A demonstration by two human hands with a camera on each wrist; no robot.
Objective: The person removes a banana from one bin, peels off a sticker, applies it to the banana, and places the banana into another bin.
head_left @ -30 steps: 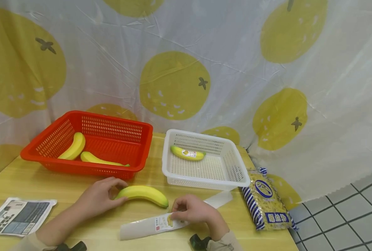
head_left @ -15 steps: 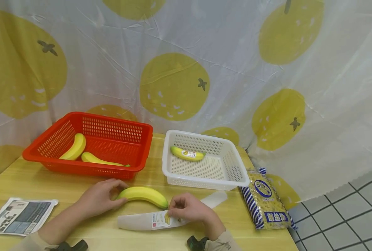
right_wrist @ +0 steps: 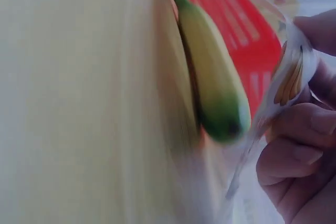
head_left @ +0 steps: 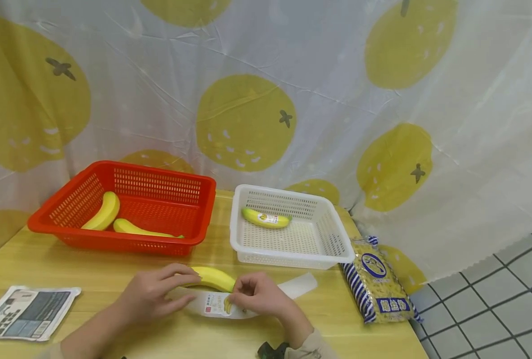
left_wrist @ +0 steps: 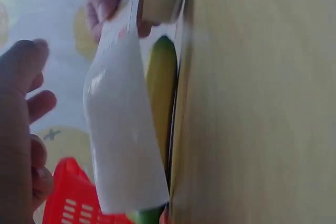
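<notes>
A banana [head_left: 215,277] lies on the table in front of the baskets. My right hand [head_left: 260,297] pinches a whitish label strip [head_left: 215,305] printed with bananas, near its middle. The strip is raised in front of the banana and covers part of it. In the right wrist view the fingers and thumb are curled on the printed part. My left hand [head_left: 151,294] is at the strip's left end, thumb and fingers parted. The left wrist view shows this left hand [left_wrist: 18,108] beside the strip [left_wrist: 123,129], apart from it.
A red basket [head_left: 126,244] with two bananas stands at the back left. To its right is a white basket [head_left: 288,258] holding one labelled banana [head_left: 266,218]. A flat printed packet [head_left: 25,311] lies at left, a yellow bag [head_left: 378,279] at the right edge.
My right hand has shifted left, bringing the strip up toward the banana. The left hand has left the banana's end and moved nearer to the strip.
</notes>
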